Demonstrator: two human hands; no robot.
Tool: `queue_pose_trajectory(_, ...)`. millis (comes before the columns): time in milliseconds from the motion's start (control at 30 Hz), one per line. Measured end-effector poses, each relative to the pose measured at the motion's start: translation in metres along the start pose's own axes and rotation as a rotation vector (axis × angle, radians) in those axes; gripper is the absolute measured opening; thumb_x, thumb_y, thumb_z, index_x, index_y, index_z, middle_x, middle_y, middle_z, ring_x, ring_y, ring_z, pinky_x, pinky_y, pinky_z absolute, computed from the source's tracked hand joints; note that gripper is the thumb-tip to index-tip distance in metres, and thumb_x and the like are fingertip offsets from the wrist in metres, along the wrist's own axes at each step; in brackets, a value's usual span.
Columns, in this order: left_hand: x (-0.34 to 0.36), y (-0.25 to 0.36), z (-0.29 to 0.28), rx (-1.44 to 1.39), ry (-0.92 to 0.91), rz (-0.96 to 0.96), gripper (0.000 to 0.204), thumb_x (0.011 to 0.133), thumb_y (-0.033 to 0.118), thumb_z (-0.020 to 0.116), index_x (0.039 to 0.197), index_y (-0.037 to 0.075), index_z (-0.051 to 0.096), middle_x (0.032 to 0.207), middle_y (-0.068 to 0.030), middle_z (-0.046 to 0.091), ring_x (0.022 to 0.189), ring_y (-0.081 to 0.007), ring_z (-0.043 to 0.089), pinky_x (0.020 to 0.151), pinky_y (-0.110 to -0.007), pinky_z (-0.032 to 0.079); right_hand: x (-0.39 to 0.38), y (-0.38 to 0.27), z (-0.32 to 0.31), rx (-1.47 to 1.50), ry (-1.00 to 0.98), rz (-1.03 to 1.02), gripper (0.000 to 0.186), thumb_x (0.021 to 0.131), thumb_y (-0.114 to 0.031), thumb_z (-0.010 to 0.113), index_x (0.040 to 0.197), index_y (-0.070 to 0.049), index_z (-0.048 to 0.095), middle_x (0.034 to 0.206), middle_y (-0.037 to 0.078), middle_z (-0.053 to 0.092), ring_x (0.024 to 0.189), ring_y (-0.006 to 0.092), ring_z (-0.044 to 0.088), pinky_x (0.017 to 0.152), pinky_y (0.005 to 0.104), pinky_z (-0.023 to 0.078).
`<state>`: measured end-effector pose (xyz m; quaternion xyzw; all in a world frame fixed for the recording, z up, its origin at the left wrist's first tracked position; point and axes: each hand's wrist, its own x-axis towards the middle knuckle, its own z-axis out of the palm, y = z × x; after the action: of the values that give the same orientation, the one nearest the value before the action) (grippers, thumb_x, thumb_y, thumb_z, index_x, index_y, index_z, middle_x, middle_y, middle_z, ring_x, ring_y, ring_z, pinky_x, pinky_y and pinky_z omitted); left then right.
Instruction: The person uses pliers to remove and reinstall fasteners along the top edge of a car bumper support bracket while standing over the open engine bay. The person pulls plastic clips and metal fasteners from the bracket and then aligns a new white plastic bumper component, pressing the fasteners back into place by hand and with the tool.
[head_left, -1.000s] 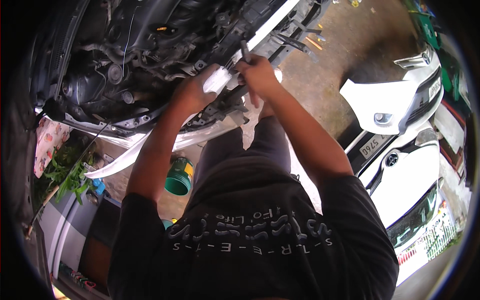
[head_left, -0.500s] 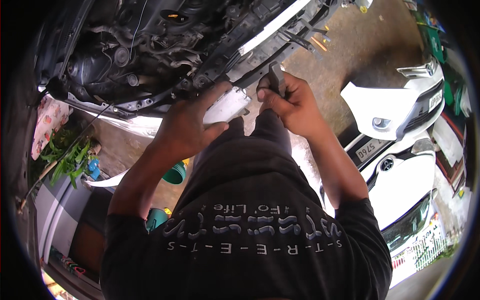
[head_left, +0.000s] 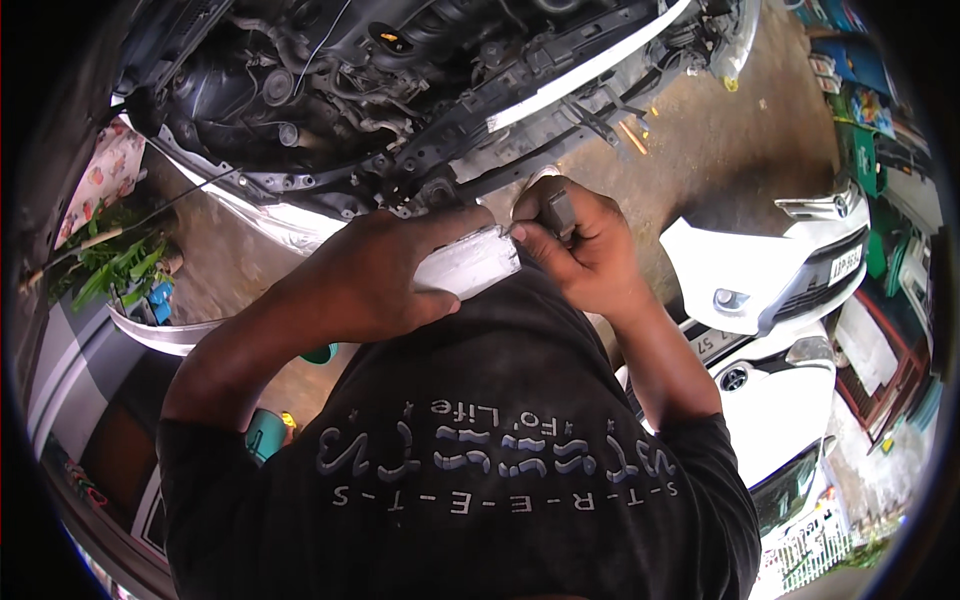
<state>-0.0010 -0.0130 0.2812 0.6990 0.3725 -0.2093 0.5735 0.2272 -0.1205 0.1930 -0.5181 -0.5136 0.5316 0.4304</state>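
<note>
My left hand (head_left: 375, 265) grips a white boxy piece (head_left: 470, 268) with a ragged right end, fingers over its top and thumb along its lower side. Close to that end, my right hand (head_left: 590, 250) is closed around a dark grey, blocky metal tool (head_left: 560, 212). Its square end shows above the fist, while the rest is hidden by the fingers. Both hands are in front of my body, beside the front of a car with an exposed engine bay (head_left: 330, 100).
A white bar (head_left: 590, 80) crosses the car's stripped front. To the right, a detached white bumper (head_left: 710, 275) lies near a parked white car (head_left: 770, 410). A green bucket (head_left: 265, 435) and a leafy plant (head_left: 130, 265) are at the left.
The view has shifted. Both hands with their held things now appear lower, nearer my torso. The grey tool has turned so its square end shows, and the right hand is closer to the white piece.
</note>
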Motion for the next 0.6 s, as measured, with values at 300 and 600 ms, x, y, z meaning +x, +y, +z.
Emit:
queue_pose_trajectory(300, -0.009, 0.019, -0.001, 0.023, -0.005, -0.057, 0.085, 0.08, 0.018, 0.084, 0.157, 0.011, 0.05, 0.127, -0.024, 0.074, 0.113, -0.0385, 0.074, 0.102, -0.042, 0.055, 0.0, -0.007, -0.012, 0.021, -0.062, -0.051, 0.01, 0.097, 0.0, 0.073, 0.099, -0.002, 0.063, 0.092, 0.005, 0.066, 0.081, 0.014, 0.061, 0.075, 0.029, 0.049)
queue_pose_trajectory(600, -0.013, 0.02, 0.001, 0.014, -0.009, -0.001, 0.086, 0.078, 0.017, 0.084, 0.157, 0.01, 0.051, 0.124, -0.0245, 0.074, 0.109, -0.038, 0.075, 0.098, -0.042, 0.055, -0.006, -0.014, -0.003, 0.056, -0.022, -0.019, 0.007, 0.098, -0.002, 0.072, 0.096, -0.001, 0.066, 0.089, 0.005, 0.066, 0.08, 0.0137, 0.061, 0.074, 0.0293, 0.049)
